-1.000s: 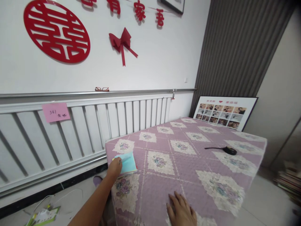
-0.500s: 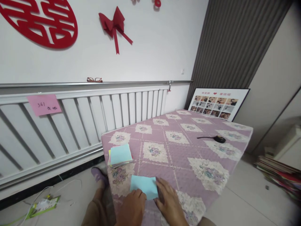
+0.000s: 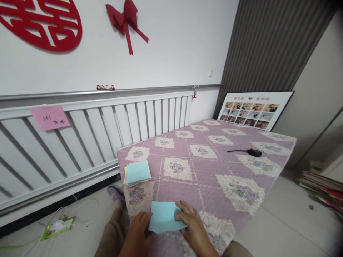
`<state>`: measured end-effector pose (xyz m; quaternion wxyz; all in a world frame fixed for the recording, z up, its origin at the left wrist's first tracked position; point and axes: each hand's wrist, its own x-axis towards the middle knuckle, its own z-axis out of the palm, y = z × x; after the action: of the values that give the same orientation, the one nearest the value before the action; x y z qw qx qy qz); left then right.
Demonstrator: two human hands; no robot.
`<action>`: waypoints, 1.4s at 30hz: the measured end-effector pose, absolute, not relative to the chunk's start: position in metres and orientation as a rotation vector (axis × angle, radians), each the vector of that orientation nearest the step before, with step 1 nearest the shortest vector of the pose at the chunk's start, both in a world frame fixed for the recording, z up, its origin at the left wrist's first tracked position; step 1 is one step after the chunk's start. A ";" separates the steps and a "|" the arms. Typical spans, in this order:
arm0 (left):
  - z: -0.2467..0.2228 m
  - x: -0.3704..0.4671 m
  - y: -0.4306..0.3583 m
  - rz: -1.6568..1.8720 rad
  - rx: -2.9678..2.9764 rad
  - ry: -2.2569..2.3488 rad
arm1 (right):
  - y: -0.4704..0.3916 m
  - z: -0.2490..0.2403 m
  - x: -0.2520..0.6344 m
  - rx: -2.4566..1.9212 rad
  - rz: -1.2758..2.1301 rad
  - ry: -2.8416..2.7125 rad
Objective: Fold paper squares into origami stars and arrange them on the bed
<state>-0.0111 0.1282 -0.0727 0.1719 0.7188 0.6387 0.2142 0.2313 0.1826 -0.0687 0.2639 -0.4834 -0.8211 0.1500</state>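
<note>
A light blue sheet of paper (image 3: 164,215) is between my two hands, low over the near edge of the cloth-covered table. My left hand (image 3: 139,228) grips its left edge, with the thumb side toward me and some fingers hidden. On the right edge, my right hand (image 3: 191,223) pinches the paper, thumb on top and fingers behind. A stack of coloured paper squares (image 3: 138,172), light blue on top with yellow and pink edges below, lies farther back at the table's left corner.
The table has a purple floral cloth (image 3: 187,194). A black tape measure (image 3: 254,152) lies at its right side. A white radiator (image 3: 150,119) bearing a pink note (image 3: 50,118) runs behind. A photo board (image 3: 249,110) leans at the back. A power strip (image 3: 59,227) sits on the floor.
My left hand has moved from the paper's front edge to its left edge. My right thumb now lies over the paper, which shows wider. The view has shifted slightly.
</note>
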 end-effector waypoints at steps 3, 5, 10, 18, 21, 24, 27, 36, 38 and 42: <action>-0.072 -0.013 0.136 0.614 1.993 1.811 | 0.182 -0.065 0.231 -1.332 0.450 -2.238; -0.073 -0.009 0.140 0.596 2.009 1.828 | 0.180 -0.064 0.231 -1.342 0.477 -2.236; -0.076 -0.003 0.137 0.595 2.000 1.842 | 0.176 -0.062 0.231 -1.365 0.489 -2.203; -0.070 -0.005 0.137 0.471 1.926 1.927 | 0.175 -0.056 0.230 -1.360 0.532 -2.182; -0.064 -0.004 0.145 0.367 1.878 2.007 | 0.177 -0.057 0.230 -1.341 0.491 -2.163; -0.060 -0.003 0.150 0.337 1.869 2.032 | 0.179 -0.059 0.230 -1.347 0.425 -2.136; -0.057 -0.003 0.152 0.295 1.876 2.036 | 0.180 -0.062 0.229 -1.400 0.352 -2.108; -0.051 -0.001 0.155 0.248 1.847 2.073 | 0.181 -0.067 0.228 -1.473 0.260 -2.092; -0.054 0.000 0.154 0.301 1.840 2.083 | 0.180 -0.066 0.227 -1.482 0.273 -2.087; -0.064 0.001 0.150 0.418 1.906 2.073 | 0.179 -0.063 0.226 -1.490 0.303 -2.063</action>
<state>0.0008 0.1498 -0.0636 0.1469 0.6624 0.7201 0.1452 0.2258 0.1795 -0.0631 0.2853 -0.5572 -0.7716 0.1134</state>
